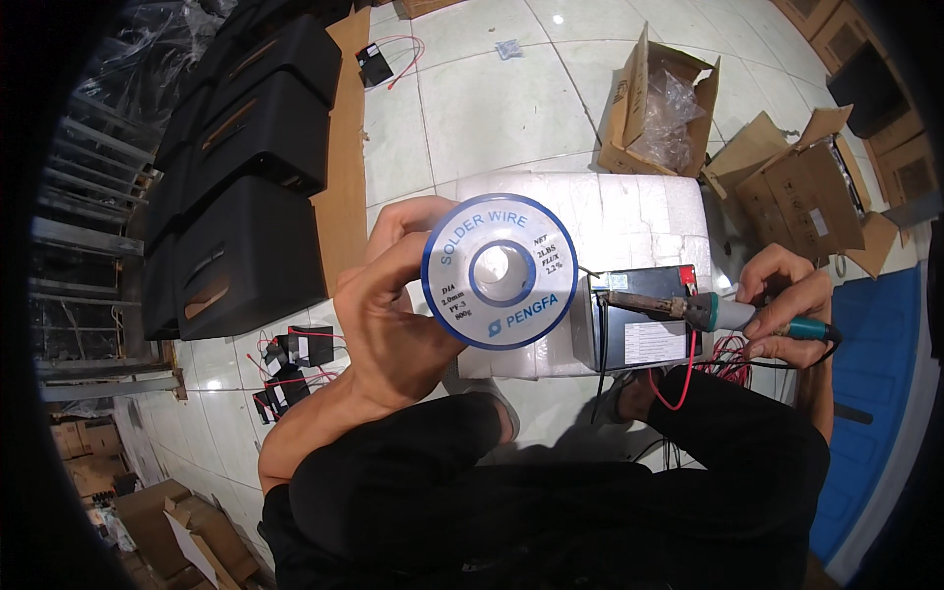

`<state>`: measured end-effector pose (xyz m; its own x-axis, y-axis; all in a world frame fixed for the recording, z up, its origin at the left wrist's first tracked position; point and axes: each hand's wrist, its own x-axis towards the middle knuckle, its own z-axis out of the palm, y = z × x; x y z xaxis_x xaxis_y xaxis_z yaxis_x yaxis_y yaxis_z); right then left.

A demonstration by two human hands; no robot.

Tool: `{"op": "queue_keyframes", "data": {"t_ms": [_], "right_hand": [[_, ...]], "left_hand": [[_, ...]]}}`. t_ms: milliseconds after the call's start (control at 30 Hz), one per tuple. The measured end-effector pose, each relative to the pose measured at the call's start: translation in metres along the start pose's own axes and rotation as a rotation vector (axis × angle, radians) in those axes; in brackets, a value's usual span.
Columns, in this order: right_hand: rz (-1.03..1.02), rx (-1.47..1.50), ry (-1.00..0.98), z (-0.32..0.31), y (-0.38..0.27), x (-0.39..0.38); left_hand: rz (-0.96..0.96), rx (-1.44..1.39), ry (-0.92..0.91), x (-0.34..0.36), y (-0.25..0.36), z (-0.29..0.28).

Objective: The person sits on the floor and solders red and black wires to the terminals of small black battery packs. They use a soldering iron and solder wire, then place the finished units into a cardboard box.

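Note:
My left hand (379,295) is wrapped round a blue-rimmed white spool of solder wire (500,275), its flat face turned up toward me. A short end of solder sticks out at the spool's right edge, beside the battery. In my right hand (787,305) is a soldering iron (733,314) with a green and grey handle. Its metal barrel points left across the top of a dark boxy battery (644,339), with the tip near the battery's left end. Whether the tip touches anything is unclear. A black wire hangs from the battery's left end, and a red wire (678,398) from its right.
The battery rests on a white foam block (669,216). Several smaller wired batteries (305,346) lie on the tiled floor at left, another (374,65) farther off. Black cases (261,236) line the left. Open cardboard boxes (806,197) stand far right, near a blue panel (870,393).

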<state>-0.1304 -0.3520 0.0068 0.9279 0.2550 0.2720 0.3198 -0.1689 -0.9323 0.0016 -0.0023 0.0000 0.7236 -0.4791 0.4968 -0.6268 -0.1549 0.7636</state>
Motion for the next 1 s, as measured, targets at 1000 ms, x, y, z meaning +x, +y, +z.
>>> {"op": "queue_keyframes", "data": {"t_ms": [1000], "right_hand": [[0.017,0.07,-0.091,-0.0076,0.0024,0.0055]], "left_hand": [[0.008,0.022,-0.002,0.0003,-0.0004,0.0003]]}}
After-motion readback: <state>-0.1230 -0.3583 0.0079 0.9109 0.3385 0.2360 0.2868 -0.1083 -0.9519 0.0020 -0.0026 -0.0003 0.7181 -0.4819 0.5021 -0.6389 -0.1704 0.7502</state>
